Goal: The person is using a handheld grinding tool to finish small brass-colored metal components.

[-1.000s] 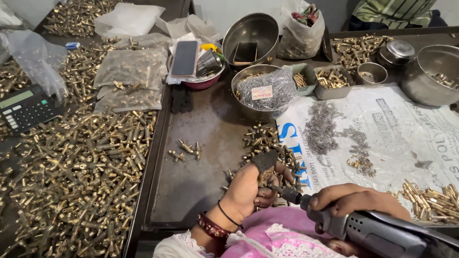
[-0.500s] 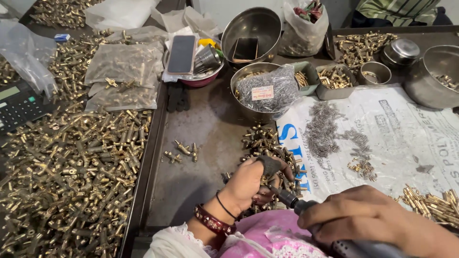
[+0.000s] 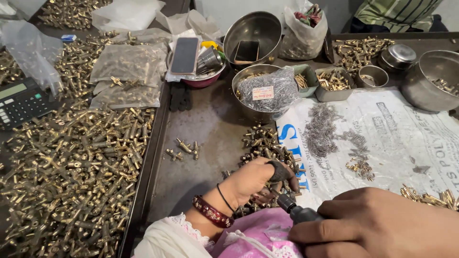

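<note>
Left hand [image 3: 256, 179] is curling narrow around a small brass fitting [image 3: 266, 195], pinching it low over the surface [image 3: 210, 129]. The fitting is mostly hidden by the fingers; its shape is hard to make out. A dark cap is covering the thumb tip.

Right hand [image 3: 377, 224] is closing around a power tool [image 3: 299, 213], cut off by the bottom edge. Only the tool's dark nose is showing, its tip touching or just beside the held fitting; cannot tell which.

A heap of brass fittings [image 3: 267, 148] is lying just beyond the left hand, partly hidden by it. Too many to count. A far bigger mass is filling the left tray [image 3: 143, 177], running off the edge.

Three loose fittings [image 3: 184, 149] are lying apart from the heap on the bare metal.

Containers:
- steel bowl [image 3: 248, 107] holding brass pieces under a clear bag of small grey parts [image 3: 265, 91]
- tilted steel bowl [image 3: 253, 28] holding one dark flat object
- red bowl [image 3: 201, 79] carrying a phone [image 3: 185, 55] and a small steel cup
- two small grey tubs [image 3: 334, 83] of brass bits
- large steel bowl [image 3: 425, 81] at right, cut off, a few brass pieces inside

One calculator [image 3: 21, 102] is sitting at far left, partly cropped. Grey springs [image 3: 325, 129] are scattering over the printed sack.
</note>
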